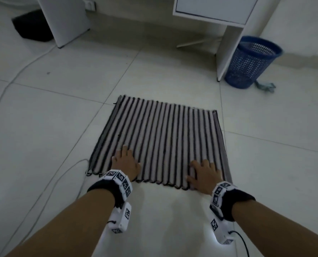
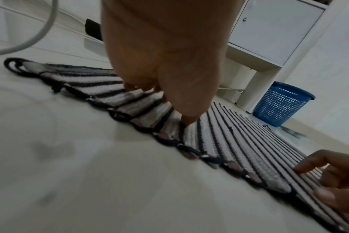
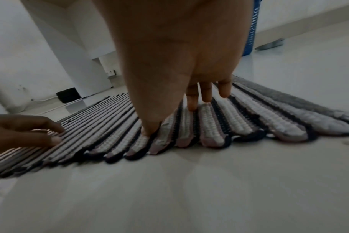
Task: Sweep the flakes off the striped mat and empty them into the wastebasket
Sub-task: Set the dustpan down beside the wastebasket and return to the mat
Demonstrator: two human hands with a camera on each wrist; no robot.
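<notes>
Home room: tiled floor [image 1: 61, 108], white cabinet [image 1: 219, 10], wastebasket [image 1: 251, 62].

Black-and-white striped mat [image 1: 160, 138], blue wastebasket [image 1: 251, 62]

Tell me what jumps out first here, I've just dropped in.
The striped mat lies flat on the pale tiled floor, mid-frame. Both hands rest along its near edge, left hand towards the left corner, right hand towards the right, fingers spread on the stripes. A blue mesh wastebasket stands on the floor beyond the mat's far right corner, beside a white cabinet.
</notes>
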